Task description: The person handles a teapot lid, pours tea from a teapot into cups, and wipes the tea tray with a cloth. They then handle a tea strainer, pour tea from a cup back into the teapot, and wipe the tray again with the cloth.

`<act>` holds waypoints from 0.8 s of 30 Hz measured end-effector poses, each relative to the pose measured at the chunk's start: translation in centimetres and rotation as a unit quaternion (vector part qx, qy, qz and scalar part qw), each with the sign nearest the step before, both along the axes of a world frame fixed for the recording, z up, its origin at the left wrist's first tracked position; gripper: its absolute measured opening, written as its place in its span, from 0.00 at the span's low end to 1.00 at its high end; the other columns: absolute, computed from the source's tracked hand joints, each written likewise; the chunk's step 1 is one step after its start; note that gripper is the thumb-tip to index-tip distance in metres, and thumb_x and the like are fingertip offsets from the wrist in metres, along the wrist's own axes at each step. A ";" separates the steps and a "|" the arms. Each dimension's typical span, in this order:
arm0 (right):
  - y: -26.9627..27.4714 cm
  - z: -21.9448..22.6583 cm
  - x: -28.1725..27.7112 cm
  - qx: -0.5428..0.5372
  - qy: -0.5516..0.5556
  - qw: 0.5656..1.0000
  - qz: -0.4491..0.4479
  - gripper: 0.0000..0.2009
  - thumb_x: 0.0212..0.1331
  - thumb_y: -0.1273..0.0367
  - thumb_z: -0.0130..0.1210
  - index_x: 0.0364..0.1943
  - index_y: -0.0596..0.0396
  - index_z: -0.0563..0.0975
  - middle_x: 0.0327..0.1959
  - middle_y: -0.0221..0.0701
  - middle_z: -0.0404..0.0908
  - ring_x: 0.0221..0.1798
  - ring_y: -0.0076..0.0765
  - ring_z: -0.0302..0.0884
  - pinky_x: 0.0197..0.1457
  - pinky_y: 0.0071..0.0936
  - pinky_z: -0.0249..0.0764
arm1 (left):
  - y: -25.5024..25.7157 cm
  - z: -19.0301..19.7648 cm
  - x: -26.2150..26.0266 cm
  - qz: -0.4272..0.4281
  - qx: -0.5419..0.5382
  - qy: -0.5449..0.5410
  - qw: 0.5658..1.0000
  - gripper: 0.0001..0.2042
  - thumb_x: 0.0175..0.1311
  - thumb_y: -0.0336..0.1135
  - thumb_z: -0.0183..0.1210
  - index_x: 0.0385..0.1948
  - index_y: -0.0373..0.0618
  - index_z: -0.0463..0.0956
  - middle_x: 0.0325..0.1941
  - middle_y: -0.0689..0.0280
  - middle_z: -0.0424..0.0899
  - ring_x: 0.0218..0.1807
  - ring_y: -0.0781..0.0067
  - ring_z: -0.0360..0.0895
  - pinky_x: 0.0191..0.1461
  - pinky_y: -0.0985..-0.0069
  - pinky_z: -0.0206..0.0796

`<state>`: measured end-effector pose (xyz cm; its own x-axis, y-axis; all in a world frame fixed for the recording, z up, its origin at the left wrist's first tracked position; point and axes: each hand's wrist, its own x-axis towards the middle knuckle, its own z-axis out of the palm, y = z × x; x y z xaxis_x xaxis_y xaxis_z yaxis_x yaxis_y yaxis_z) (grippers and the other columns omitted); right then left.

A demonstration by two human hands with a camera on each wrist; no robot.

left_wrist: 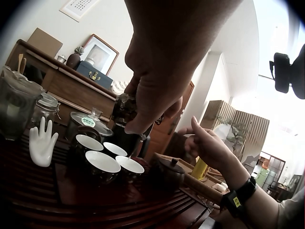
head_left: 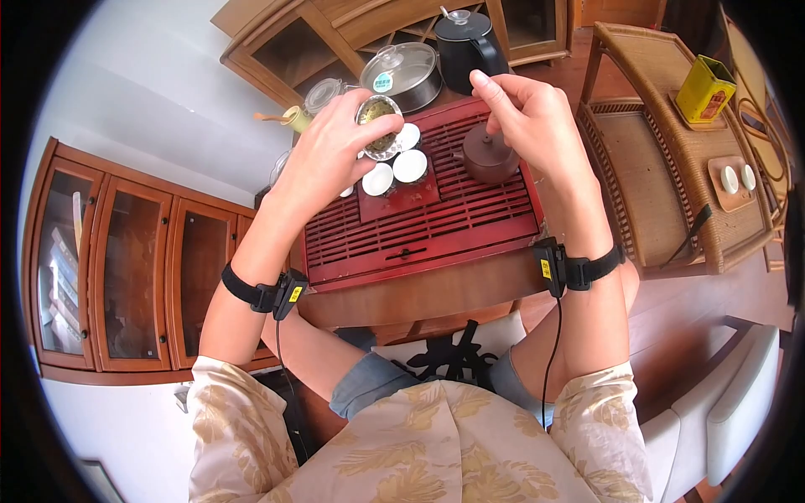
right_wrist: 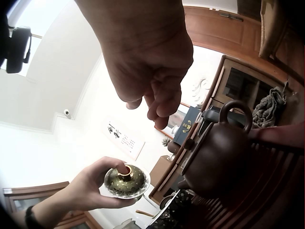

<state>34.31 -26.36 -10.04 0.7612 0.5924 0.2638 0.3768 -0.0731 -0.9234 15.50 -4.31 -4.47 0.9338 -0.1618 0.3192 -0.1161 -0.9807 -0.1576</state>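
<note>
In the head view, my left hand (head_left: 331, 147) holds a patterned gaiwan (head_left: 379, 126) tilted above the cups. The right wrist view shows its green-gold lid (right_wrist: 125, 181) on the bowl, with a fingertip on the knob. Below stand several white-lined teacups (head_left: 410, 166), dark on the outside in the left wrist view, on the red slatted tea tray (head_left: 419, 243). My right hand (head_left: 537, 121) is raised above and beside a brown clay teapot (head_left: 490, 161), thumb extended and fingers loosely bent, with nothing seen in it.
Behind the tray stand a glass-lidded pot (head_left: 402, 77), a black kettle (head_left: 470, 54) and a clip-top glass jar (head_left: 323, 95). A white hand-shaped figurine (left_wrist: 43, 145) stands left of the cups. At right, a rattan cart (head_left: 625, 159) bears a yellow tin (head_left: 707, 90).
</note>
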 end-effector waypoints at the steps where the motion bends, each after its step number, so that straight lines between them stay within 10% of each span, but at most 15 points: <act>1: 0.0 0.0 0.0 0.000 0.000 1.000 0.001 0.27 0.79 0.46 0.64 0.53 0.60 0.92 0.25 0.36 0.88 0.31 0.30 0.88 0.41 0.33 0.83 | 0.0 0.0 0.0 0.000 0.000 0.000 1.000 0.32 0.48 0.20 0.79 0.58 0.58 0.83 0.66 0.53 0.80 0.66 0.43 0.82 0.66 0.53 0.79; 24: 0.0 0.1 0.1 -0.011 0.002 1.000 -0.001 0.27 0.78 0.45 0.64 0.53 0.59 0.92 0.25 0.37 0.89 0.31 0.31 0.89 0.42 0.34 0.84 | 0.1 0.2 0.0 -0.009 -0.005 -0.001 1.000 0.33 0.47 0.19 0.78 0.59 0.57 0.83 0.64 0.53 0.80 0.64 0.43 0.82 0.65 0.54 0.78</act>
<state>34.39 -26.37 -9.98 0.7633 0.5967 0.2476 0.3726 -0.0935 -0.9233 15.53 -4.21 -4.27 0.9300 -0.1754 0.3229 -0.1333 -0.9799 -0.1483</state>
